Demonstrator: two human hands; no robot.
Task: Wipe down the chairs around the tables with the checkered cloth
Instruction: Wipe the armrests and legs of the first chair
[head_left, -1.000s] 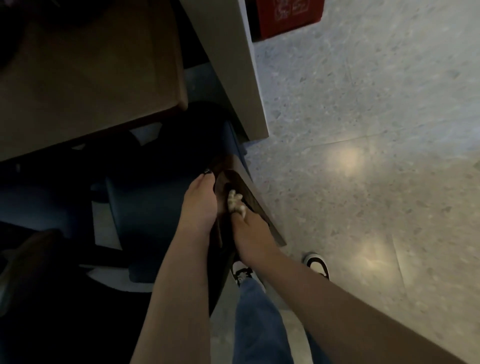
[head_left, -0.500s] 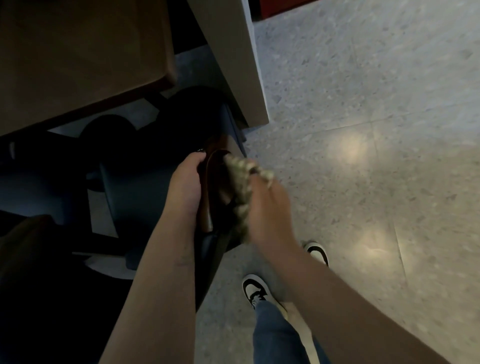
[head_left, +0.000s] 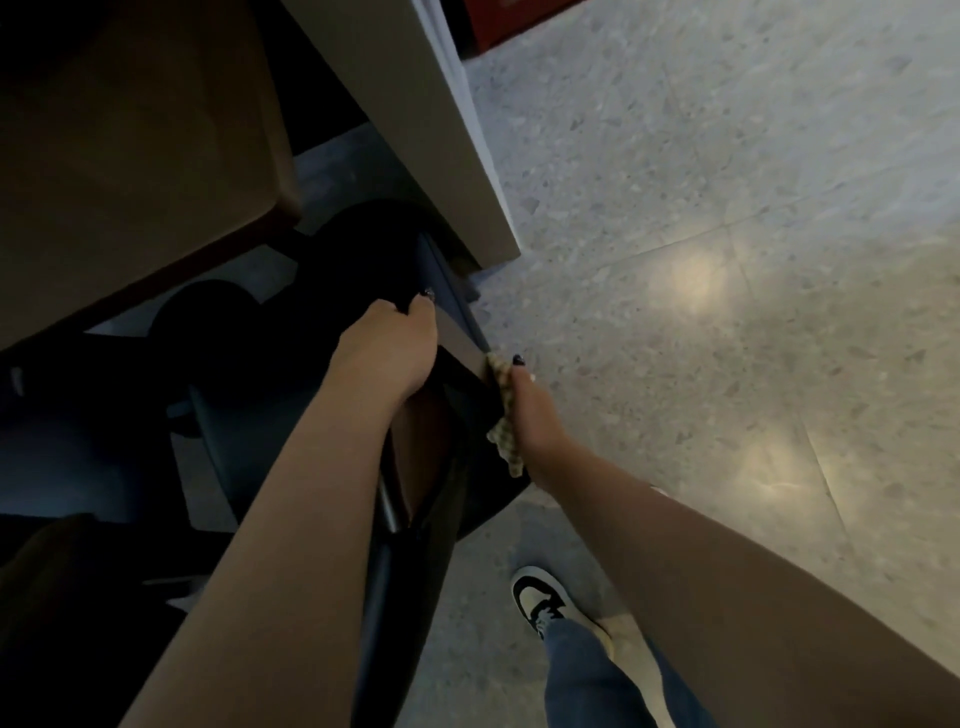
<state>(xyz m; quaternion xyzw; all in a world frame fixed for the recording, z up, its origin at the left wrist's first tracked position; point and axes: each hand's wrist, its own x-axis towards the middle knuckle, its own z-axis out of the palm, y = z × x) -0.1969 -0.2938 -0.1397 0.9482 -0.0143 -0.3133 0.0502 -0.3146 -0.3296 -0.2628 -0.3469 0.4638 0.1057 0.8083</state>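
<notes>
At 10 o'clock, table (head_left: 130, 156) over dark chair (head_left: 457, 467). Left hand (head_left: 387, 353) clasps chair back's top edge. Right hand (head_left: 530, 415), at 3 o'clock of it, presses bunched checkered cloth (head_left: 503, 415) against chair's outer side. Shoe (head_left: 540, 597) on floor (head_left: 727, 208) at 5 o'clock.

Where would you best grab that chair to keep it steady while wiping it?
Probably the top edge of the chair back, from above on the table side, where the left hand grips it. That edge is thin enough for fingers to curl over, and this leaves the outer face free for the right hand pressing the checkered cloth.
</notes>
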